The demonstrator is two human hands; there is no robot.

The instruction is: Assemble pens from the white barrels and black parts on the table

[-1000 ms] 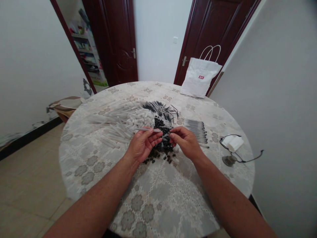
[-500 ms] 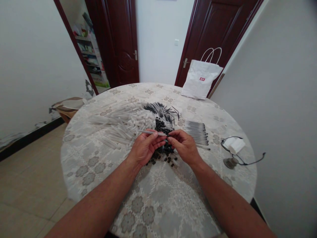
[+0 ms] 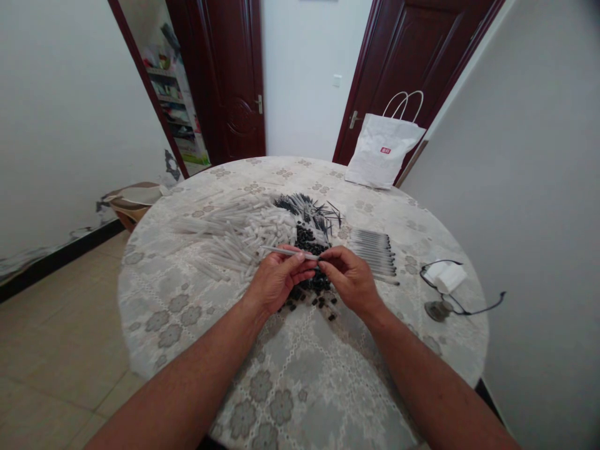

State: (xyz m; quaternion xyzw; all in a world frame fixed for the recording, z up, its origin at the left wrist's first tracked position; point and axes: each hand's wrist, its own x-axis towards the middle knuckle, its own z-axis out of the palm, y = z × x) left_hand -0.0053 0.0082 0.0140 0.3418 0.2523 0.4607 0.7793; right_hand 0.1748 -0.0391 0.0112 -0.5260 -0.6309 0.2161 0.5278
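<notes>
A whitish pen barrel [image 3: 275, 250] lies across the fingers of my left hand [image 3: 276, 279], pinned by the thumb and pointing left. My right hand [image 3: 350, 276] pinches a small black end plug [image 3: 319, 258] at the barrel's right end. How deep the plug sits in the barrel cannot be made out. Under and behind both hands is a heap of small black plugs [image 3: 305, 237]. Dark-tipped pen refills [image 3: 307, 209] are piled beyond it. Many loose white barrels [image 3: 225, 228] spread to the left. To the right, pens with black ends [image 3: 372, 247] lie in a row.
The round table bears a patterned cloth [image 3: 285, 362]. At its right are eyeglasses [image 3: 462, 310], a folded white tissue [image 3: 450, 277] and a small dark round object [image 3: 437, 310]. A white paper bag [image 3: 384, 150] stands at the back right. A chair [image 3: 135, 200] is at the left.
The view has shifted slightly, so everything appears a little further right. Both hands keep the same hold on the barrel and its black end, with barely any finger movement.
</notes>
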